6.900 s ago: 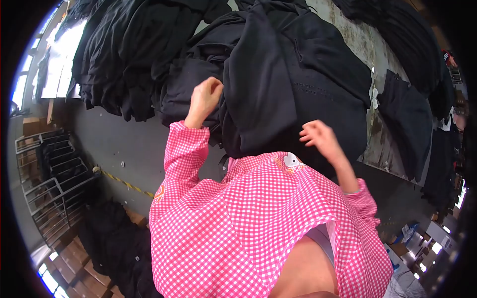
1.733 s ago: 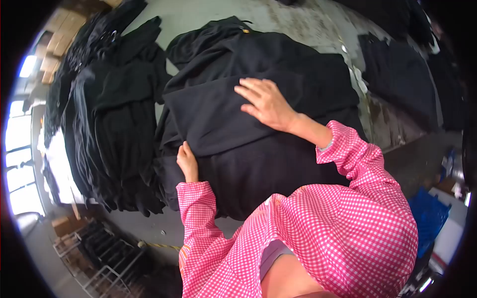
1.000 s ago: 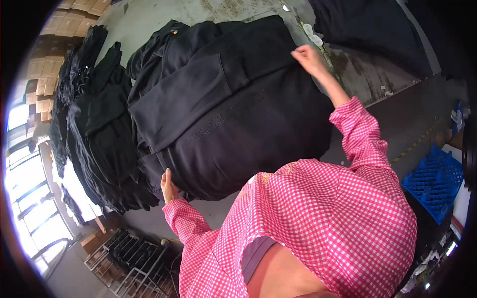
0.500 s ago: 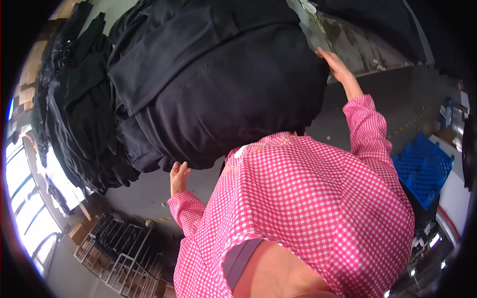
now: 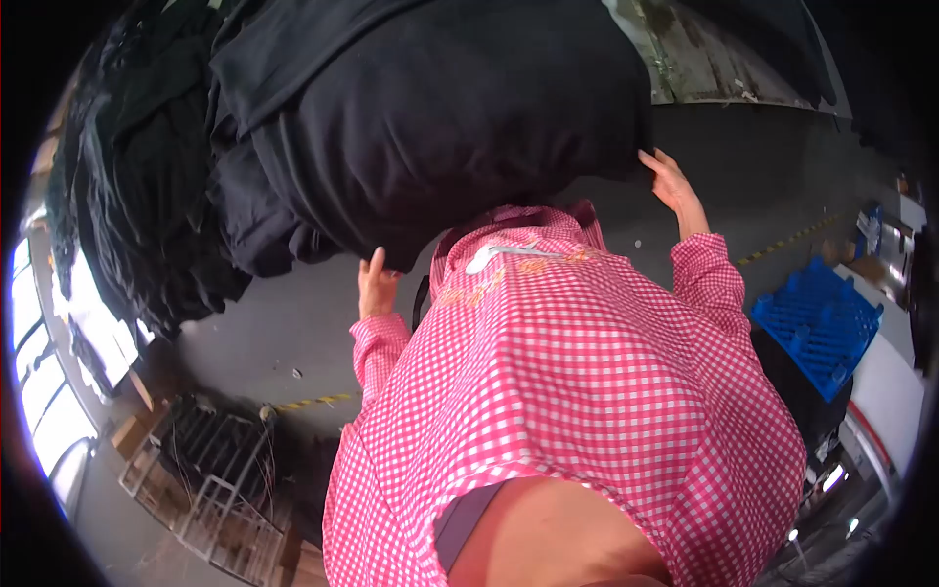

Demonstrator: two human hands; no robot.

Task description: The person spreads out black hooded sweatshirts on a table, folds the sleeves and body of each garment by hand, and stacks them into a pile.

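A large pile of black cloth garments fills the upper middle of the head view, close in front of my body. My left hand is at its lower left edge, fingers pointing up and apart at the hanging cloth. At the lower right corner of the pile is my right hand, fingers stretched out, fingertips at the cloth's edge. Neither hand visibly grips the fabric. The far side of the pile lies outside the view.
More crumpled dark garments hang at the left. A metal rack stands lower left beside cardboard boxes. To the right are a blue plastic pallet and yellow-black floor tape. A worn pale panel is at upper right.
The pile sits higher in view. My right hand has slid from the upper right side down to the lower corner. My left hand stays near the lower left edge, slightly higher in view.
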